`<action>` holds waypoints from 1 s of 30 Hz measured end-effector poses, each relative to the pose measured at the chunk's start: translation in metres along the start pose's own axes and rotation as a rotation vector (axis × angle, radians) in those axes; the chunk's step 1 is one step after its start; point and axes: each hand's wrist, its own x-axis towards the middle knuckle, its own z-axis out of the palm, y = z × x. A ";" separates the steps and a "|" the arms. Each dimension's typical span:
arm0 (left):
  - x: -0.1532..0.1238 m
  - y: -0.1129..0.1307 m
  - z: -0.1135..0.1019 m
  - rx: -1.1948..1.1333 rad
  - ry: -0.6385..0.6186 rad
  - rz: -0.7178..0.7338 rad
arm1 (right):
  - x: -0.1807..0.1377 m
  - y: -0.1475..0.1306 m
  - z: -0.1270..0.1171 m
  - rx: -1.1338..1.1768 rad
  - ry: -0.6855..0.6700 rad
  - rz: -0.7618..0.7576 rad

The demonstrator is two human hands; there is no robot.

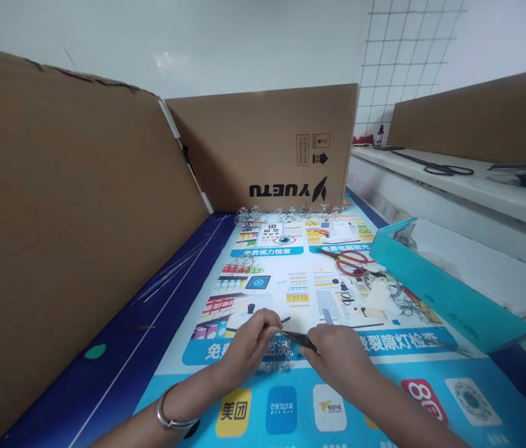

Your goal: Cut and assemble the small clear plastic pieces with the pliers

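My right hand (340,353) is closed around dark, slim-nosed pliers (298,338), whose tip points left at the fingers of the other hand. My left hand (254,339) is closed in a pinch at a bent silvery wire piece (282,359) with clear, shiny loops, which hangs below the fingertips over the printed sheet. The pliers' tip meets the wire by the left fingertips; the exact grip is too small to make out.
Similar wire pieces (291,214) line the foot of a cardboard panel (263,143). Red-handled scissors (351,262), a wire coil (396,287) and loose wires (415,306) lie beside a teal-edged box (444,295) on the right. A taller panel (67,218) stands left.
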 end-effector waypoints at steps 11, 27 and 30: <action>0.008 -0.004 0.000 0.138 0.054 -0.148 | 0.008 0.007 0.008 -0.020 0.005 0.067; 0.014 -0.005 -0.016 0.109 0.023 -0.198 | 0.019 0.018 0.028 0.179 0.185 -0.037; 0.016 -0.007 -0.019 0.104 0.015 -0.207 | 0.020 0.020 0.027 0.214 0.185 -0.047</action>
